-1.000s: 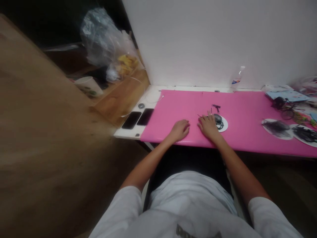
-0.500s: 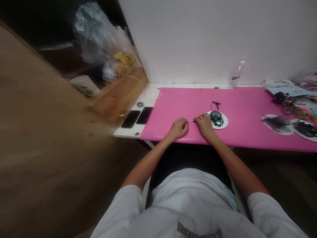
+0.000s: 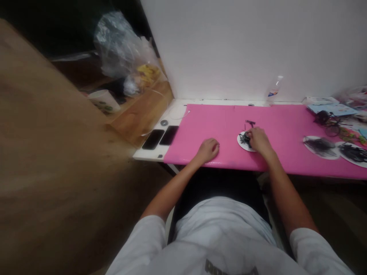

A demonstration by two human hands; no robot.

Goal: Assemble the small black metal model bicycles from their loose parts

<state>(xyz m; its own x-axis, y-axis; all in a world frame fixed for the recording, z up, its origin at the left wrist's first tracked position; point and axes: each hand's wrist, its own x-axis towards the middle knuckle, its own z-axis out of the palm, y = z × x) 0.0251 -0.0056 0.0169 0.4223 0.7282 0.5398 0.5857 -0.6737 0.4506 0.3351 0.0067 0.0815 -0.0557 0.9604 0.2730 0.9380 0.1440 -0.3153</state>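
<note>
My left hand point(image 3: 208, 149) rests on the pink mat point(image 3: 218, 122) with its fingers curled under; whether it holds anything is hidden. My right hand point(image 3: 256, 138) lies over a small white plate point(image 3: 241, 141) of dark tangled pieces, fingers bent down into the pile. What the fingers grip there is too small to make out. A small black clip-like piece point(image 3: 250, 123) lies on the mat just beyond the plate.
Two dark phones point(image 3: 160, 137) lie on the white tabletop left of the mat. Two more plates of dark pieces point(image 3: 321, 147) sit at the right, with clutter behind them. A plastic bottle point(image 3: 273, 91) stands at the wall. A clear bag point(image 3: 126, 53) and a paper cup point(image 3: 103, 100) sit at the left.
My right hand has moved right from near the left hand onto the white plate. The left hand has stayed in place, fingers curled.
</note>
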